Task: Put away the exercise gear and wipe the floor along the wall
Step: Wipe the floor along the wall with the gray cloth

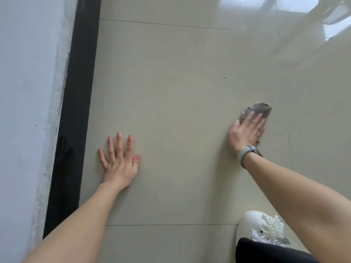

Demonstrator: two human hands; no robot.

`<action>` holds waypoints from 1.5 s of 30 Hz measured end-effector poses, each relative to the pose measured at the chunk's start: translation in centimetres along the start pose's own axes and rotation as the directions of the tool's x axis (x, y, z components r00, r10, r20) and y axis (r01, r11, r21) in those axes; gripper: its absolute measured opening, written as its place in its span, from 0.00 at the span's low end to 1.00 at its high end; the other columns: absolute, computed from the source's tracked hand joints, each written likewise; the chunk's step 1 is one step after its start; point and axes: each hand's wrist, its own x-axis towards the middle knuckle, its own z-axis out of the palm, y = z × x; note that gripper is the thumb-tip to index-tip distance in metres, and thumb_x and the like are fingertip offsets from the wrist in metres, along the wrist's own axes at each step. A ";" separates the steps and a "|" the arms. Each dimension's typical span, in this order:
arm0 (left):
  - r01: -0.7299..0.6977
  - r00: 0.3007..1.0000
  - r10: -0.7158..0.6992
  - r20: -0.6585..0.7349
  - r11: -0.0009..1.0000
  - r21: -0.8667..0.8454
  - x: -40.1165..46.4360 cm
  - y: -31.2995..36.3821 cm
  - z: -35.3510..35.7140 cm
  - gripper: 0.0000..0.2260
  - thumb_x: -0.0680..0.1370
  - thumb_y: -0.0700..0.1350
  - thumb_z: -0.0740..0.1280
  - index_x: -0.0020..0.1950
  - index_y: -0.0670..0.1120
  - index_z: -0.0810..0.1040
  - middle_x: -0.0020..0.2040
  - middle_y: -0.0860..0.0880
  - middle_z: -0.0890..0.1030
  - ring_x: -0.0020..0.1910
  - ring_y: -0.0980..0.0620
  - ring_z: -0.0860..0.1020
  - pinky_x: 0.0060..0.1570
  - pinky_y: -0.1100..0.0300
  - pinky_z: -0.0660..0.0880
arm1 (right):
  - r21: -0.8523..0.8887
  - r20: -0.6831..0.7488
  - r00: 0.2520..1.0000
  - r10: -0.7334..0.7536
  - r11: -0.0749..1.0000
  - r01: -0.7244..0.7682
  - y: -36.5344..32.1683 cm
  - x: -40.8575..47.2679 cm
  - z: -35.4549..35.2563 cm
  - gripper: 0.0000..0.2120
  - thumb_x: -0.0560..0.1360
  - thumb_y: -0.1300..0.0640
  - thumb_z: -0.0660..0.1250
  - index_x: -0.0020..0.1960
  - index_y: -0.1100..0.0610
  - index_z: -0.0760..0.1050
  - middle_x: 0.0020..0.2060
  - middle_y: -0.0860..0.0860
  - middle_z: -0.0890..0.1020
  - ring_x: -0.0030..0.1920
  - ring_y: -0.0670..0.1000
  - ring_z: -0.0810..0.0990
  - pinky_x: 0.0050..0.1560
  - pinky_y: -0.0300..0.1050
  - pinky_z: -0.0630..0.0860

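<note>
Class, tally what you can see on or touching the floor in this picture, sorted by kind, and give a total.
Hands pressed flat on the floor: 2, left hand and right hand
Wiping cloths: 1, grey cloth under the right hand
Wristbands: 1, grey wristband
Shoes: 1, white beaded shoe
Total: 5
</note>
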 end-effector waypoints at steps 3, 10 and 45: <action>0.011 0.999 -0.012 -0.031 1.000 -0.006 -0.2 0.0 0.1 0.32 0.73 0.62 0.39 0.74 0.52 0.36 0.76 0.48 0.36 0.74 0.46 0.33 0.69 0.45 0.30 | -0.005 0.170 0.826 -0.538 0.838 0.546 -7.4 -2.8 3.6 0.27 0.80 0.52 0.49 0.75 0.57 0.43 0.76 0.54 0.42 0.75 0.54 0.38 0.72 0.47 0.33; 0.079 0.994 -0.089 0.066 0.986 0.147 -0.4 1.7 -4.3 0.27 0.80 0.55 0.50 0.76 0.53 0.41 0.77 0.48 0.41 0.75 0.47 0.38 0.73 0.45 0.43 | 0.033 0.399 0.329 -0.856 0.372 0.928 -8.4 2.2 1.2 0.25 0.80 0.55 0.48 0.75 0.55 0.45 0.76 0.52 0.44 0.76 0.51 0.40 0.72 0.43 0.34; -0.095 0.948 0.093 -0.305 0.995 0.010 29.7 8.1 -17.1 0.28 0.80 0.56 0.51 0.76 0.51 0.43 0.77 0.48 0.41 0.76 0.48 0.39 0.70 0.43 0.34 | 0.025 0.076 0.997 0.000 1.000 -0.002 -14.2 18.6 -3.7 0.28 0.81 0.54 0.48 0.75 0.59 0.40 0.75 0.56 0.40 0.75 0.56 0.37 0.73 0.52 0.36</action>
